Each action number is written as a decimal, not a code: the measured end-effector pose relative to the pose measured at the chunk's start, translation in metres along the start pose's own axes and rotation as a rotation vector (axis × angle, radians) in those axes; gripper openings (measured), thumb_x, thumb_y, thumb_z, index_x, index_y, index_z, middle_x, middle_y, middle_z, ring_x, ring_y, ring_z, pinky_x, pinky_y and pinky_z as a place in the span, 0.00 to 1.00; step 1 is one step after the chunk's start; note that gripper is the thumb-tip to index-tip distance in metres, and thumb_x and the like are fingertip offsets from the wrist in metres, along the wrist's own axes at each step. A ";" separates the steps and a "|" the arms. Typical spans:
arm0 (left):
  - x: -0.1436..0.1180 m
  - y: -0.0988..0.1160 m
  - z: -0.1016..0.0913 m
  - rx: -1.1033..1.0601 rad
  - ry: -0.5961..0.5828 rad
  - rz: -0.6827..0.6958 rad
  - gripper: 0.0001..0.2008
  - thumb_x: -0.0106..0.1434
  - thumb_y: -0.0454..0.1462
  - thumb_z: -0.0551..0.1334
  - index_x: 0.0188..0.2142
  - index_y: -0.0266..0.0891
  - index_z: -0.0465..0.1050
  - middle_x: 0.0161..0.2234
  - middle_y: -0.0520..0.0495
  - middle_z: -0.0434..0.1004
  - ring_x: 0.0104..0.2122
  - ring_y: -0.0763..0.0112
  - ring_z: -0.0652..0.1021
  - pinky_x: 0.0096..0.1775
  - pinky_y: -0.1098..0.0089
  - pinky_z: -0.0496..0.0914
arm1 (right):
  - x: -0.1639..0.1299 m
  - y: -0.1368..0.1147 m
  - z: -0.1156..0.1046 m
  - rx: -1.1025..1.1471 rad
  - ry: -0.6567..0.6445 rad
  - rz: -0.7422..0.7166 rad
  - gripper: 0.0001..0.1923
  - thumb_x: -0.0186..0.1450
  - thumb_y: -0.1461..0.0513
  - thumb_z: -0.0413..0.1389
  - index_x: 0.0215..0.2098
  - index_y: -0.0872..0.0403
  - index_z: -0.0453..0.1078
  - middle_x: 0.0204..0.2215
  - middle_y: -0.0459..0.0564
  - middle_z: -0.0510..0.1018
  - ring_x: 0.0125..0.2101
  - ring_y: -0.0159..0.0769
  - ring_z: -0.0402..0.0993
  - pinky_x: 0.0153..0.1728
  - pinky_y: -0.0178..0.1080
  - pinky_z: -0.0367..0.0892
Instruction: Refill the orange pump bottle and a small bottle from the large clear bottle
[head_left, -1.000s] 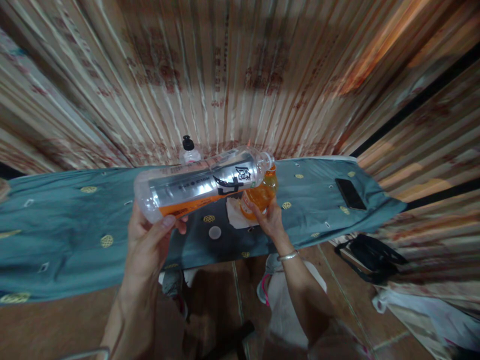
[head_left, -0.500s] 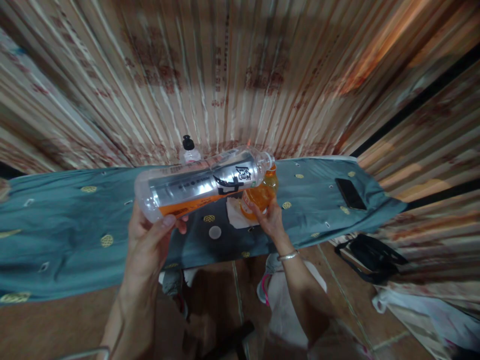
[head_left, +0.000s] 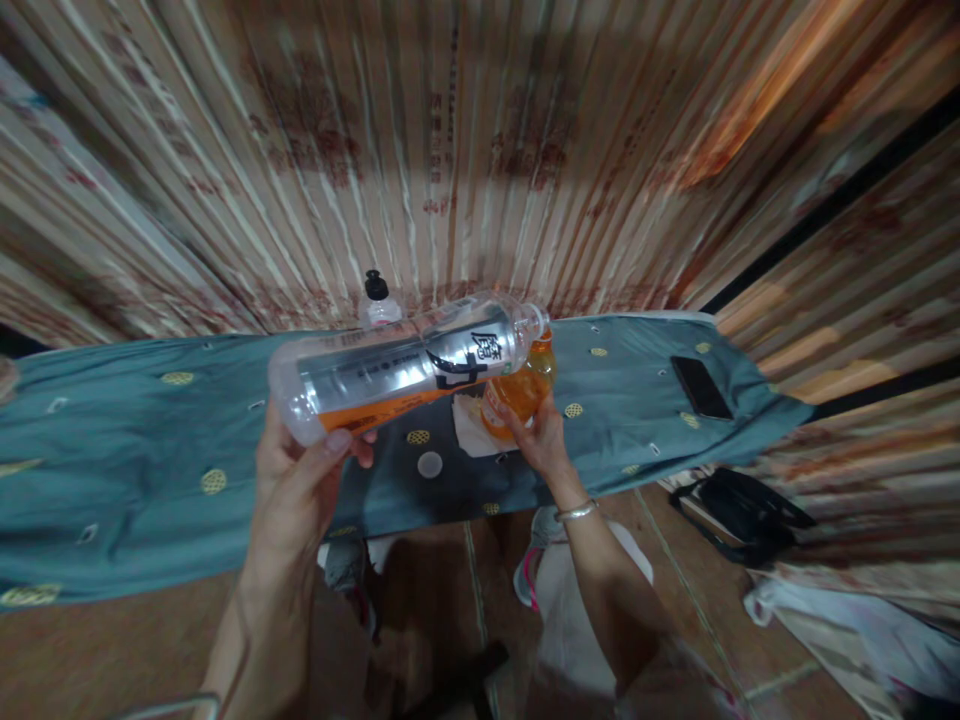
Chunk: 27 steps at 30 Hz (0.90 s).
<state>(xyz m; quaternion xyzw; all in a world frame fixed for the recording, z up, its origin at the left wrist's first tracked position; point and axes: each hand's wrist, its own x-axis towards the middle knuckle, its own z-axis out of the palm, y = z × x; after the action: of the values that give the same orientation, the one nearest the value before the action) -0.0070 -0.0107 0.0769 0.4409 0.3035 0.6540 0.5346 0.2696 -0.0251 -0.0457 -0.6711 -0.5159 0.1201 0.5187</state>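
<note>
My left hand [head_left: 300, 470] is closed around the base end of a large clear plastic bottle [head_left: 405, 365] with a silver and orange label. The bottle lies tilted on its side in the air, its uncapped mouth pointing right, just over the neck of a smaller bottle of orange drink [head_left: 529, 385]. Whether liquid passes between them I cannot tell. My right hand [head_left: 541, 440] grips the orange drink bottle low on its side, above a white folded cloth or tissue [head_left: 470, 430]. A round whitish cap [head_left: 430, 465] lies on the table in front.
A teal patterned cloth covers the narrow table [head_left: 150, 460]. Behind the large bottle stands a small bottle with a black top [head_left: 379, 300]. A dark phone [head_left: 701, 387] lies at the right. A black bag [head_left: 742, 515] rests below, and a pleated curtain [head_left: 465, 150] hangs behind.
</note>
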 end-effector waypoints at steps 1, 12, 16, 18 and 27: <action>0.000 0.000 0.000 0.002 0.003 -0.003 0.18 0.46 0.41 0.82 0.34 0.37 0.84 0.29 0.48 0.83 0.23 0.70 0.81 0.19 0.77 0.73 | 0.000 0.000 0.000 0.003 -0.001 -0.003 0.36 0.64 0.39 0.61 0.59 0.53 0.66 0.48 0.62 0.84 0.50 0.58 0.84 0.50 0.57 0.79; 0.000 -0.001 -0.001 0.002 0.003 -0.006 0.18 0.46 0.40 0.81 0.34 0.37 0.82 0.29 0.48 0.83 0.23 0.70 0.81 0.19 0.77 0.73 | 0.001 0.001 0.000 -0.020 -0.004 0.002 0.36 0.64 0.40 0.60 0.59 0.54 0.66 0.49 0.64 0.84 0.52 0.59 0.83 0.51 0.57 0.79; -0.001 -0.001 -0.001 -0.007 -0.012 0.003 0.17 0.49 0.38 0.80 0.37 0.37 0.82 0.30 0.48 0.83 0.25 0.70 0.81 0.20 0.77 0.72 | 0.000 -0.003 0.000 -0.007 0.009 0.029 0.35 0.63 0.39 0.61 0.56 0.53 0.67 0.47 0.62 0.85 0.51 0.59 0.83 0.51 0.57 0.79; -0.001 -0.001 -0.001 -0.009 -0.019 0.006 0.17 0.49 0.39 0.80 0.36 0.37 0.81 0.30 0.48 0.83 0.25 0.70 0.81 0.20 0.77 0.72 | 0.000 -0.005 -0.001 0.002 0.004 0.034 0.34 0.63 0.39 0.61 0.56 0.53 0.67 0.46 0.62 0.85 0.52 0.59 0.82 0.51 0.57 0.78; -0.001 -0.002 -0.002 -0.010 -0.009 -0.004 0.18 0.49 0.39 0.80 0.39 0.38 0.80 0.31 0.48 0.83 0.25 0.69 0.81 0.20 0.76 0.71 | 0.001 -0.008 -0.002 -0.006 -0.011 0.037 0.34 0.63 0.40 0.61 0.56 0.53 0.67 0.47 0.63 0.85 0.54 0.59 0.81 0.52 0.57 0.78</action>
<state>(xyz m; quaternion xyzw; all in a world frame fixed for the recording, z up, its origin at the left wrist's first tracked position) -0.0081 -0.0108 0.0735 0.4406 0.2986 0.6524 0.5396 0.2673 -0.0260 -0.0381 -0.6814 -0.5067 0.1317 0.5115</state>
